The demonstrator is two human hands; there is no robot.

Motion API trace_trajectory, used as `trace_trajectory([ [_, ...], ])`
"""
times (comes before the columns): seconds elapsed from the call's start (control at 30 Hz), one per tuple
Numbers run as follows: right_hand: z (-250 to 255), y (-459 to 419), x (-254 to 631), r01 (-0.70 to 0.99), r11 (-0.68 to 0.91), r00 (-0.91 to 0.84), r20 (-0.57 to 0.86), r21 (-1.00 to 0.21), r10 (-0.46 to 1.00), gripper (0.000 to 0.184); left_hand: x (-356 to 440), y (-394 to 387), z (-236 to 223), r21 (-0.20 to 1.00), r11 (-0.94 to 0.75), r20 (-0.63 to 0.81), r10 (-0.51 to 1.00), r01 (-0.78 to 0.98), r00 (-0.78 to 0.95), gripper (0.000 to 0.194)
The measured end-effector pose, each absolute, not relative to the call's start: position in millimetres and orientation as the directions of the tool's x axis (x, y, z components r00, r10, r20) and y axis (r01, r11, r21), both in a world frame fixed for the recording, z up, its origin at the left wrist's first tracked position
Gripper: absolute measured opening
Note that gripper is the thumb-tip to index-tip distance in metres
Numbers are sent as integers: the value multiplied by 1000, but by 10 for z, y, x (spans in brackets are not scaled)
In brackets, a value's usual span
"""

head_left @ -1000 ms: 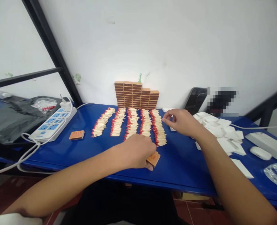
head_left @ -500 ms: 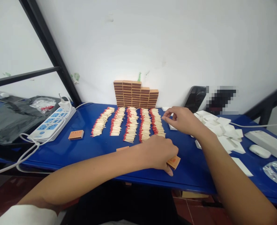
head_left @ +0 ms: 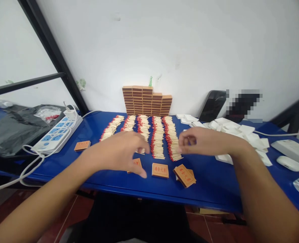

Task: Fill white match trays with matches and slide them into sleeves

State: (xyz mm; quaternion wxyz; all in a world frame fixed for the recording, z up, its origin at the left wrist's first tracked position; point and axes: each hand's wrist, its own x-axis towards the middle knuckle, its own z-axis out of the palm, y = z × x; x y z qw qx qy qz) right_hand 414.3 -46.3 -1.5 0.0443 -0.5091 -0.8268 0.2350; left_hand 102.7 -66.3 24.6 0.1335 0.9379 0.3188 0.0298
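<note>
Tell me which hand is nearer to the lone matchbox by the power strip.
Left. The left hand hovers over the table's front edge, to the right of the lone matchbox beside the power strip. The right hand is farther right, beyond the match rows.

**Glossy blue top, matt card and bare wood**

The blue table (head_left: 210, 189) is showing a smooth, glossy coat that is catching soft light. The matchbox sleeves (head_left: 160, 170) are looking like matt orange-brown card with printed faces, and the stacked matchboxes (head_left: 146, 101) at the wall are sharing that dull card finish. The matches (head_left: 157, 136) are appearing as pale bare wood with matt red heads. The white trays (head_left: 240, 133) are reading as thin matt paperboard. The power strip (head_left: 57, 135) is looking like smooth white and blue plastic, and the dark sheet (head_left: 10, 126) is lying as crinkled, faintly shiny plastic film.
</note>
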Motion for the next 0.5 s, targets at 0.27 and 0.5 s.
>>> trace_trajectory([
  [0.27,-109,-901,3955,864,341,-456,-289,-370,842,34,422,-962,-35,170,-553,-69,819,816,569,56],
  [0.5,-116,-867,3981,862,373,-473,-279,-343,836,20,-518,-783,-202,116,-384,40,923,916,382,64],
])
